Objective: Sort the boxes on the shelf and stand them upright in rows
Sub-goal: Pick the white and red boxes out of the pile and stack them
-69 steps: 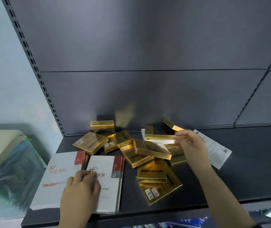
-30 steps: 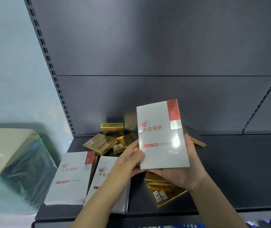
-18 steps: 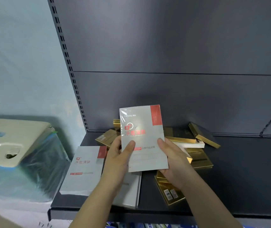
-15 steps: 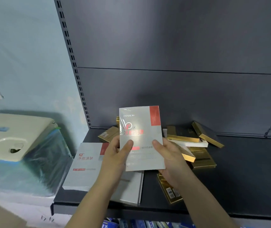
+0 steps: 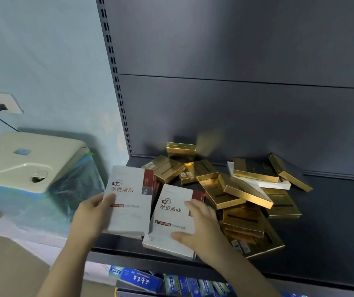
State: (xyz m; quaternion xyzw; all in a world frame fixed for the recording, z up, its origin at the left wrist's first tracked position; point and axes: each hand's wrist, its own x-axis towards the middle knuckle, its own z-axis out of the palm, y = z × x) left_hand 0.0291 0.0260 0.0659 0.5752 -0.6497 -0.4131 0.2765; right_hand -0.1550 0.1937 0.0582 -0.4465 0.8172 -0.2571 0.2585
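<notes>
Both hands are now settling white boxes flat at the shelf's front-left corner.

Left hand (image 5: 91,213) is gripping the left white box (image 5: 129,202) by its edge; right hand (image 5: 201,228) is lying spread, not clenched, on the right white box (image 5: 171,217), which half a second ago was being held up in both hands (so it is returning to the shelf (image 5: 332,232) flat, not upright). Sorting by type is progressing; standing in rows is not yet beginning. Both whites are flat, rigid, glossy-wrapped cartons with red corner panels. Just beyond, the gold boxes (image 5: 242,189) are lying jumbled, slim and mirror-shiny, likely slippery, against the matte dark back panel (image 5: 236,114).
</notes>
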